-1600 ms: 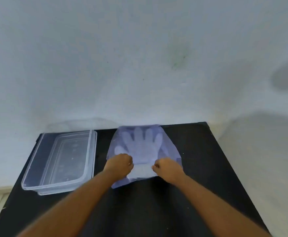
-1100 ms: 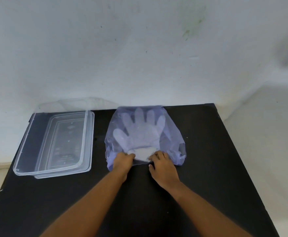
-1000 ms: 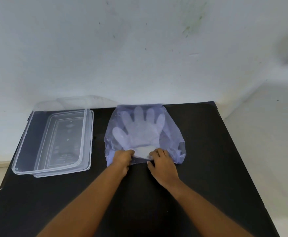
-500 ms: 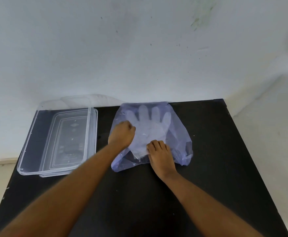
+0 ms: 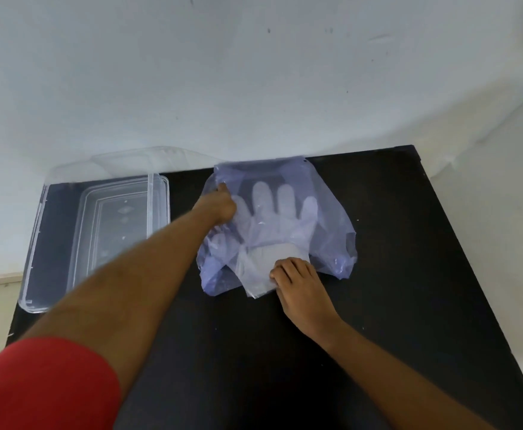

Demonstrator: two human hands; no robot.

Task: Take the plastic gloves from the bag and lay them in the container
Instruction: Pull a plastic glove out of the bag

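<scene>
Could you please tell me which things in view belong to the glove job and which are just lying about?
Job:
gloves
bag
container
left hand, gripping the bag
right hand, on the glove cuffs

Lying about:
table
wall

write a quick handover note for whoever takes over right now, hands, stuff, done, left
Left hand: closed on the far left part of the purple plastic bag, pinning it to the black table.
Right hand: fingers pressing the cuff end of the plastic gloves at the bag's near opening.
Clear container: empty, open, left of the bag.
Done: cuffs poking out of the bag.
Left: draw the gloves fully out, lay them in the container.
</scene>
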